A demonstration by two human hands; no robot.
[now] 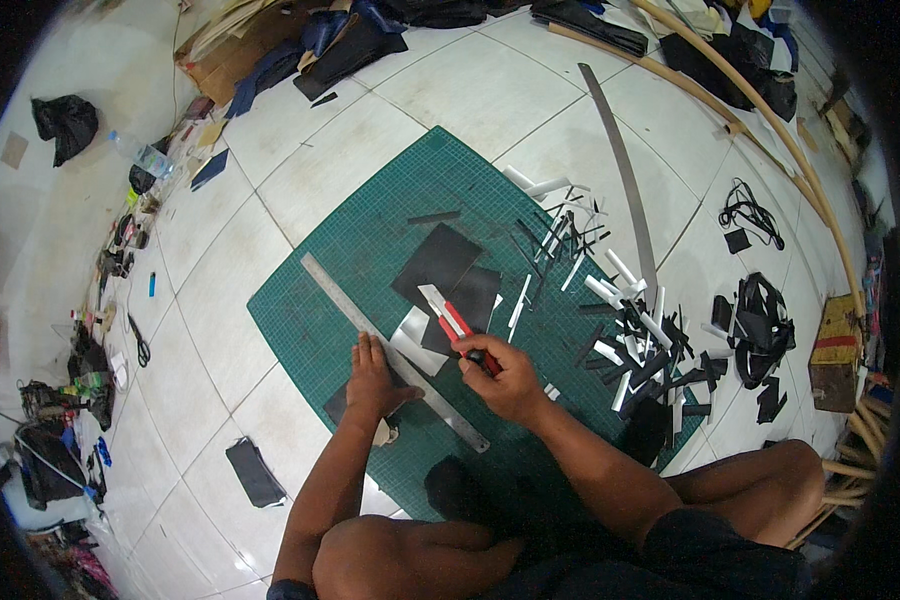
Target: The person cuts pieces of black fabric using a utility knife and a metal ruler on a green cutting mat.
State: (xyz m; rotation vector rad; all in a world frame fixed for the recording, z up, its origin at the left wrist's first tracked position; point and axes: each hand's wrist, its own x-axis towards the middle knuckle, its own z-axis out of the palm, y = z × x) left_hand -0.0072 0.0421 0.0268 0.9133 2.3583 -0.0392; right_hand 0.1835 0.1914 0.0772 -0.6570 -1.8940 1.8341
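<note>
My left hand [373, 385] lies with fingers stretched out flat on a steel ruler [331, 286], thumb spread to the side. The ruler runs diagonally across a green cutting mat [410, 180]. A dark piece [336, 404] shows partly beside the left hand, the rest hidden. In my right hand [510, 383] is a red box cutter [450, 316], its blade pointing up and away, raised over the sheets. Black sheets [438, 262] overlap in the middle of the mat, with a shiny whitish sheet [417, 338] between them and the ruler.
Many cut black and white strips [630, 340] are heaped on the mat's right side. Beyond lies a long metal ruler [620, 160] on the tiles. A stack of black pieces [254, 472] is at left, with scissors [140, 342] farther off. Long canes [760, 90] curve along the right.
</note>
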